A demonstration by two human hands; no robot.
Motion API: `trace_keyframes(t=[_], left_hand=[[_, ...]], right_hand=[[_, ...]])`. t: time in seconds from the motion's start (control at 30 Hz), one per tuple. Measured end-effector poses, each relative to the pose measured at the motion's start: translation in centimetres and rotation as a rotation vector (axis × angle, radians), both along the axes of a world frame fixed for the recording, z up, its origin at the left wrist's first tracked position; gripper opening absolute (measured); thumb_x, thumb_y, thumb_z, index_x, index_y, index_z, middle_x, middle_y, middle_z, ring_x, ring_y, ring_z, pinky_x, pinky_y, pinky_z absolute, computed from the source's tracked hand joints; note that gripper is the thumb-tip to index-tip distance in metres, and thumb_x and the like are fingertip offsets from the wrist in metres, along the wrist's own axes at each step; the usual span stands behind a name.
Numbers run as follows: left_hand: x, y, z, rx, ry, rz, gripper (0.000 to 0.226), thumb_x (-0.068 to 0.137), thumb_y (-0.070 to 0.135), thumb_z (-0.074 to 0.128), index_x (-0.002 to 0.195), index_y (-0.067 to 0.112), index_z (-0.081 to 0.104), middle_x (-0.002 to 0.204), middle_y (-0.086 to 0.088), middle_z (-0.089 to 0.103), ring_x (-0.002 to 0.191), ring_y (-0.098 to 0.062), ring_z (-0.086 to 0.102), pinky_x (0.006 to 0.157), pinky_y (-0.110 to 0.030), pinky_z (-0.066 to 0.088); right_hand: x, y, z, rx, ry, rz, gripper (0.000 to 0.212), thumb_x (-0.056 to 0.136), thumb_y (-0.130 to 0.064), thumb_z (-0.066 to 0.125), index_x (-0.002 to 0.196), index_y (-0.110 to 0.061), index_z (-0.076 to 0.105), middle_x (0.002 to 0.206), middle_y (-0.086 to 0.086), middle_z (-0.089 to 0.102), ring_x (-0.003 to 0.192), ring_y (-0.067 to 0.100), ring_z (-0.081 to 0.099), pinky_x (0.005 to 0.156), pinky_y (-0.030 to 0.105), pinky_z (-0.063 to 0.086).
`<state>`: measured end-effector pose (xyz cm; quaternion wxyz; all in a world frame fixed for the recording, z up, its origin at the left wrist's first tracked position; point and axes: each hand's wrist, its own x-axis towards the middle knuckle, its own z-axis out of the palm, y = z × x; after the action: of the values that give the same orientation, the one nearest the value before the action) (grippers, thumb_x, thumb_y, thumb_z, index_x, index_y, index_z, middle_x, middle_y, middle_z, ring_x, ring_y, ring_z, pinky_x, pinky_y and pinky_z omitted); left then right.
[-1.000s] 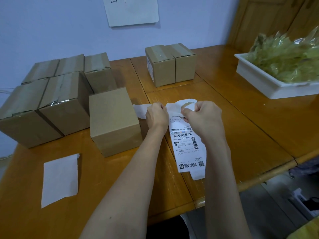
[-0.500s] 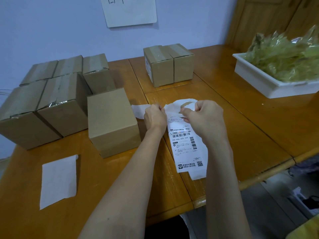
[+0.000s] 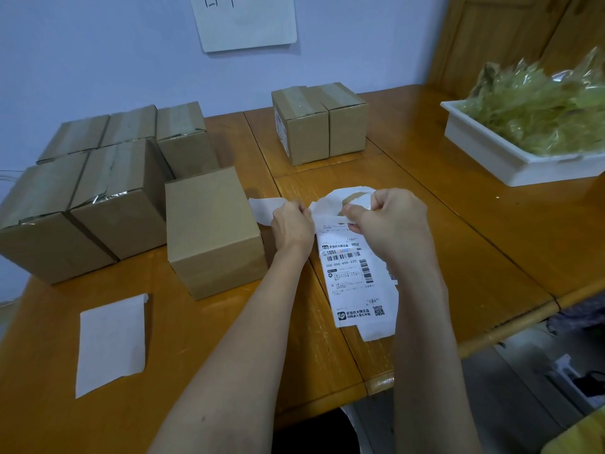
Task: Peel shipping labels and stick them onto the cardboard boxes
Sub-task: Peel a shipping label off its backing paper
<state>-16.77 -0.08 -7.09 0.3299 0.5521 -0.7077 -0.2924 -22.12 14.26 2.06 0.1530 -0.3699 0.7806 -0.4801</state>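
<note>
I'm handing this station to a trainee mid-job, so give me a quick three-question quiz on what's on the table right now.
1. True or false: both hands grip the top of the shipping label.
2. Which box is nearest the left hand? A) the plain box B) the pair of boxes by the wall C) the white tray
3. What lies flat on the table near its front left edge?

Key: 1 true, the right hand grips too; 2 A; 3 a blank white sheet.
</note>
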Motion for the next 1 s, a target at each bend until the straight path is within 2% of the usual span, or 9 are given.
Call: trace_keyframes(t=[0.07,0.17,0.27,0.33,0.53,0.73,0.87,1.0], left_hand=[[0.1,0.0,0.0,0.005,0.003,-0.002,0.019,0.097,0.011,0.051,0.087,0.002,0.065,0.081,-0.006,0.057,0.072,-0.018,0.051,0.049,-0.020,0.031],[0.1,-0.1,-0.1,0.004,0.003,0.003,0.020,0.097,0.010,0.051,0.082,0.004,0.063,0.081,-0.008,0.057,0.072,-0.020,0.052,0.055,-0.024,0.035],[0.0,-0.1,-0.3,-0.008,-0.011,0.000,0.019,0.097,0.011,0.051,0.086,0.003,0.065,0.081,-0.010,0.060,0.070,-0.019,0.053,0.052,-0.022,0.034],[0.1,0.1,-0.4,-0.026,-0.031,-0.010,0.019,0.097,0.011,0.050,0.089,0.002,0.065,0.081,-0.010,0.060,0.070,-0.019,0.053,0.048,-0.020,0.032],[0.1,-0.1,-0.7,-0.046,-0.058,-0.036,0.019,0.096,0.008,0.049,0.087,0.003,0.065,0.083,-0.016,0.066,0.075,-0.029,0.061,0.058,-0.031,0.044],[0.1,0.1,-0.6,-0.069,-0.096,-0.044,0.019,0.097,0.009,0.048,0.092,0.003,0.066,0.087,-0.015,0.066,0.077,-0.027,0.061,0.057,-0.030,0.042],[0.2,0.1,-0.7,-0.088,-0.111,-0.053,0.019,0.097,0.010,0.049,0.095,0.004,0.066,0.088,-0.015,0.067,0.079,-0.027,0.063,0.060,-0.033,0.049],[0.1,0.1,-0.8,-0.125,-0.168,-0.065,0.020,0.098,0.012,0.047,0.096,0.005,0.066,0.089,-0.015,0.067,0.079,-0.030,0.063,0.063,-0.036,0.053]], right_hand=[[0.0,-0.1,0.0,-0.005,-0.010,0.006,0.041,0.087,-0.016,0.067,0.061,-0.013,0.036,0.085,0.034,0.062,0.088,0.044,0.067,0.055,0.031,0.037],[-0.1,0.0,0.1,-0.007,-0.021,0.014,0.043,0.087,-0.016,0.067,0.060,-0.014,0.034,0.075,0.026,0.057,0.089,0.045,0.066,0.054,0.031,0.037],[-0.1,0.1,0.0,-0.001,-0.016,0.017,0.042,0.086,-0.016,0.067,0.061,-0.012,0.034,0.088,0.034,0.064,0.088,0.047,0.065,0.054,0.032,0.036],[-0.1,0.1,0.0,0.001,-0.012,0.021,0.038,0.086,-0.017,0.067,0.063,-0.011,0.037,0.093,0.034,0.064,0.087,0.048,0.065,0.054,0.033,0.038],[0.0,0.4,0.2,0.004,0.010,0.033,0.041,0.086,-0.017,0.067,0.062,-0.010,0.035,0.092,0.035,0.064,0.087,0.049,0.064,0.056,0.033,0.039],[-0.2,0.3,0.2,-0.005,0.002,0.040,0.035,0.085,-0.017,0.068,0.065,-0.010,0.041,0.092,0.035,0.064,0.088,0.049,0.063,0.057,0.035,0.040],[-0.1,0.6,0.4,-0.004,0.009,0.040,0.037,0.085,-0.016,0.068,0.063,-0.010,0.039,0.092,0.035,0.064,0.088,0.050,0.063,0.056,0.045,0.047],[-0.3,0.9,0.8,-0.003,0.028,0.049,0.036,0.085,-0.015,0.068,0.063,-0.009,0.040,0.091,0.036,0.063,0.088,0.051,0.062,0.057,0.039,0.045]])
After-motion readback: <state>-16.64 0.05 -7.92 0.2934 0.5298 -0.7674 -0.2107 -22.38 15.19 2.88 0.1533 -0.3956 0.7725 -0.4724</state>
